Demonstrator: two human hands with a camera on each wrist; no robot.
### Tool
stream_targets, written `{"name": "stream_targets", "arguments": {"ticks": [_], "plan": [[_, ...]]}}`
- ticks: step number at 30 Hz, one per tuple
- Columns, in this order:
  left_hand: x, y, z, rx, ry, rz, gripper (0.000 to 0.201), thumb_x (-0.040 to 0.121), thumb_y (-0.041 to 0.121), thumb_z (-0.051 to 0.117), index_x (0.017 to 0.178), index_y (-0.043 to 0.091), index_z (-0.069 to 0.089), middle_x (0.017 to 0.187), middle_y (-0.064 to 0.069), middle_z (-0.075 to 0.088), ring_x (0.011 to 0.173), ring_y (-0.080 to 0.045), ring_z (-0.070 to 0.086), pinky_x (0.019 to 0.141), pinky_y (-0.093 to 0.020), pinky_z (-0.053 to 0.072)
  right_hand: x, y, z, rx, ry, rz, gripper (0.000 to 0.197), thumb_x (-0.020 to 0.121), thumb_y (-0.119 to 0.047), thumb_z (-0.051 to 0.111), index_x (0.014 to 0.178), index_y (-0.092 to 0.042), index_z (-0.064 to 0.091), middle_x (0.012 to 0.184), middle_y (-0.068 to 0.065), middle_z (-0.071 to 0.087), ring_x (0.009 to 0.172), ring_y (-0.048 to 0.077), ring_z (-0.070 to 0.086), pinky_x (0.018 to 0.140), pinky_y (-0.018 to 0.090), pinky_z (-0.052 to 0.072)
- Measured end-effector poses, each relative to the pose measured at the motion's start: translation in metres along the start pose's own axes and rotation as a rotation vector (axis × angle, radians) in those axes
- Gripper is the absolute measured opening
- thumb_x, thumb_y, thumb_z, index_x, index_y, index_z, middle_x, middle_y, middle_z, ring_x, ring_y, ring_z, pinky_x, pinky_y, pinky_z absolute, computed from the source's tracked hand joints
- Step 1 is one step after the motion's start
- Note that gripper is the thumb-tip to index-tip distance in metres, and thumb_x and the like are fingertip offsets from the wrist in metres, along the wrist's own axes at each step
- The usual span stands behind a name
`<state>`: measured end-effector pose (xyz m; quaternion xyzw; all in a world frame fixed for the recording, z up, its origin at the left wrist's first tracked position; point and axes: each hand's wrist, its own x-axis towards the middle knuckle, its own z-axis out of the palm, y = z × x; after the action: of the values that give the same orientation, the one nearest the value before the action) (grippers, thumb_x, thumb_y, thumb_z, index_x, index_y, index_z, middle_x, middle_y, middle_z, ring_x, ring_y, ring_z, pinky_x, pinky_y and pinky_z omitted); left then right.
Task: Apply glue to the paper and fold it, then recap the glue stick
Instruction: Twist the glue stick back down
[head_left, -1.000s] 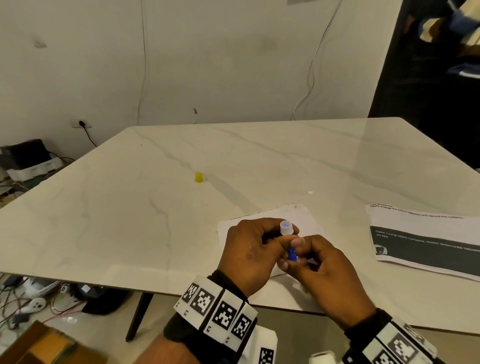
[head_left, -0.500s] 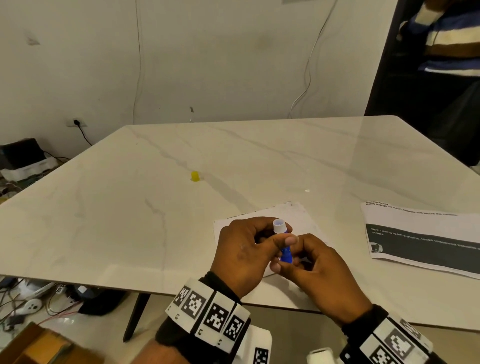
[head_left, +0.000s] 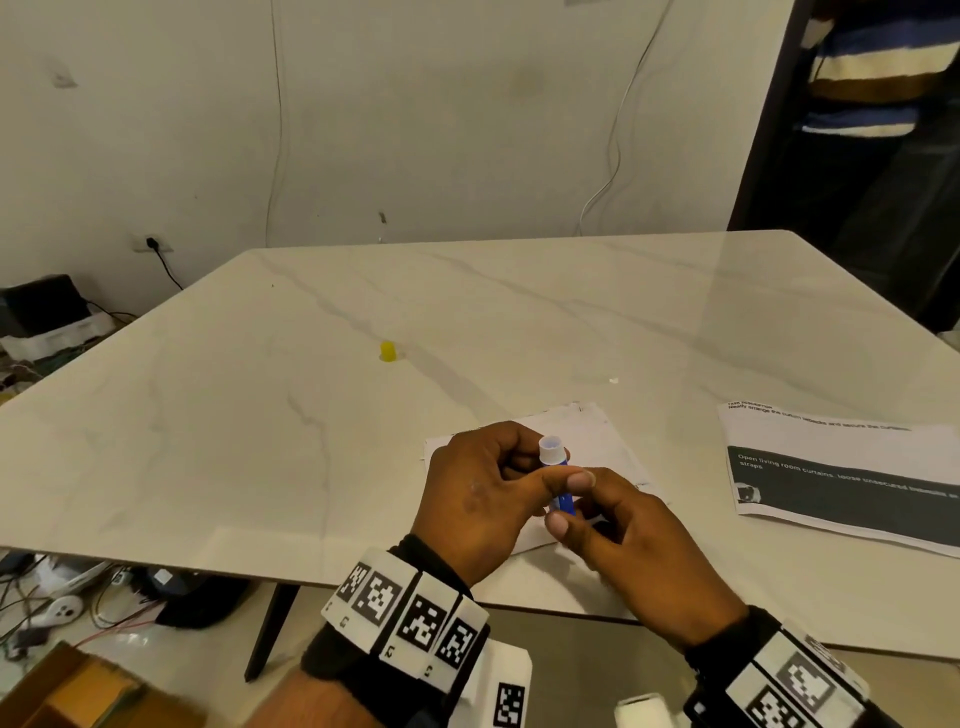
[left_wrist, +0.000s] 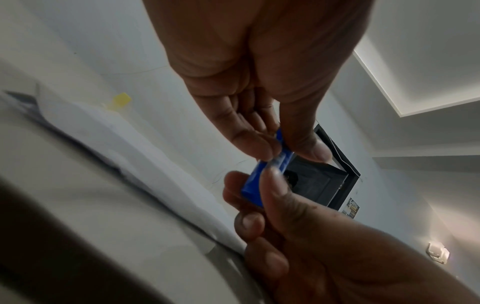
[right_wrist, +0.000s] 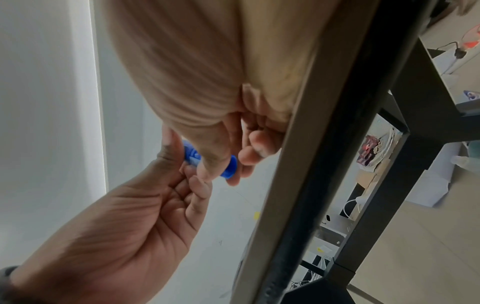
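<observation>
Marble-look tabletop (head_left: 260, 426) runs wide and bare ahead of you, with a white wall behind it and a second person in a striped top standing off to the right; your work sits close to the near edge. You hold the glue stick (head_left: 556, 478) upright between both hands just above the sheet of paper (head_left: 602, 441): your left hand (head_left: 483, 493) has thumb and fingers curled round the upper barrel below the white open tip, and your right hand (head_left: 639, 545) pinches the blue lower end, as if to turn the base. Expect a light, rigid, smooth plastic tube that can twist out of a loose pinch, so grip the barrel, never the soft glue at the tip. The paper is thin and limp, lies flat, and will slide on the glossy top unless you pin it with a palm. Its yellow cap (head_left: 387, 351) stands alone, well apart toward the table's middle (a small thing that would roll if knocked). A printed instruction sheet (head_left: 831, 467) lies to your right, clear of the paper. Keep your wrists inboard: the table edge is right under them
</observation>
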<state>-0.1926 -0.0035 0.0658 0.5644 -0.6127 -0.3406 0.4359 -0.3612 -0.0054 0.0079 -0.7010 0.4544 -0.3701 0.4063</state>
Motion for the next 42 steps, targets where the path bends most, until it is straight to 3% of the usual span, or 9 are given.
{"name": "stream_targets", "arguments": {"ticks": [6,12,17,22,25,28,34,39,42], "plan": [[-0.004,-0.007,0.003,-0.024,0.047,-0.042,0.035,0.067,0.047,0.085,0.085,0.022,0.069,0.075,-0.002,0.073,0.069,-0.017,0.072,0.066,-0.034,0.062,0.0,0.001,0.0,-0.007,0.015,-0.008,0.012,0.087,-0.042,0.068,0.099,-0.043,0.07,0.089,-0.017,0.07,0.079,0.006,0.064,0.072,0.022,0.05],[-0.003,0.0,-0.008,-0.165,-0.261,0.006,0.033,0.094,0.021,0.064,0.126,0.025,0.064,0.117,0.008,0.072,0.09,-0.022,0.07,0.063,-0.029,0.055,0.001,0.0,-0.004,0.109,-0.004,0.012,0.029,0.083,-0.049,0.063,0.105,-0.035,0.075,0.105,-0.012,0.075,0.098,0.011,0.069,0.09,0.038,0.056],[-0.001,-0.001,-0.011,-0.124,-0.174,0.029,0.022,0.087,0.015,0.072,0.109,0.018,0.071,0.1,0.004,0.078,0.091,-0.007,0.071,0.062,-0.012,0.047,0.001,0.001,-0.003,0.033,-0.007,0.013,0.025,0.081,-0.05,0.063,0.1,-0.039,0.075,0.102,-0.021,0.072,0.093,0.005,0.066,0.08,0.024,0.054],[-0.005,-0.007,-0.001,-0.113,-0.005,-0.035,0.033,0.072,0.032,0.085,0.099,0.022,0.068,0.088,0.004,0.074,0.076,-0.003,0.066,0.067,-0.014,0.051,0.001,0.0,-0.003,0.045,0.018,-0.005,0.015,0.085,-0.035,0.072,0.099,-0.033,0.076,0.101,-0.01,0.074,0.093,0.013,0.068,0.085,0.039,0.055],[-0.005,-0.005,-0.005,-0.114,-0.114,0.002,0.033,0.082,0.034,0.077,0.113,0.032,0.066,0.103,0.01,0.073,0.091,-0.005,0.066,0.074,-0.019,0.053,0.0,-0.002,-0.003,0.034,0.004,-0.002,0.021,0.084,-0.045,0.067,0.099,-0.034,0.076,0.101,-0.014,0.073,0.094,0.011,0.067,0.086,0.036,0.055],[-0.005,0.002,-0.011,-0.135,-0.239,0.045,0.024,0.093,0.025,0.065,0.117,0.026,0.068,0.108,0.008,0.075,0.103,-0.008,0.068,0.071,-0.012,0.049,0.0,-0.002,-0.002,0.033,-0.004,0.03,0.029,0.078,-0.055,0.064,0.096,-0.036,0.076,0.099,-0.018,0.072,0.091,0.008,0.066,0.086,0.032,0.056],[-0.005,0.005,-0.007,-0.116,-0.161,0.043,0.018,0.086,0.023,0.073,0.104,0.023,0.073,0.098,0.007,0.078,0.099,-0.007,0.071,0.075,-0.01,0.046,0.0,0.002,0.0,0.071,0.097,0.071,0.049,0.056,-0.064,0.079,0.085,-0.025,0.068,0.076,0.0,0.066,0.064,0.01,0.056,0.064,0.026,0.052],[-0.002,0.006,-0.009,-0.091,-0.153,0.076,0.016,0.087,0.022,0.072,0.103,0.022,0.073,0.097,0.007,0.077,0.097,-0.008,0.07,0.071,-0.011,0.046,0.0,-0.001,-0.001,0.013,-0.063,0.011,0.042,0.081,-0.062,0.059,0.118,-0.042,0.062,0.112,-0.017,0.066,0.097,0.005,0.064,0.084,0.026,0.055],[-0.003,0.003,-0.007,-0.051,-0.152,0.088,0.016,0.087,0.022,0.072,0.102,0.023,0.074,0.096,0.009,0.076,0.093,-0.008,0.067,0.067,-0.008,0.044,0.001,0.001,-0.002,-0.015,-0.039,-0.009,0.031,0.08,-0.06,0.061,0.106,-0.044,0.065,0.109,-0.017,0.067,0.097,0.008,0.065,0.086,0.029,0.056]]}}
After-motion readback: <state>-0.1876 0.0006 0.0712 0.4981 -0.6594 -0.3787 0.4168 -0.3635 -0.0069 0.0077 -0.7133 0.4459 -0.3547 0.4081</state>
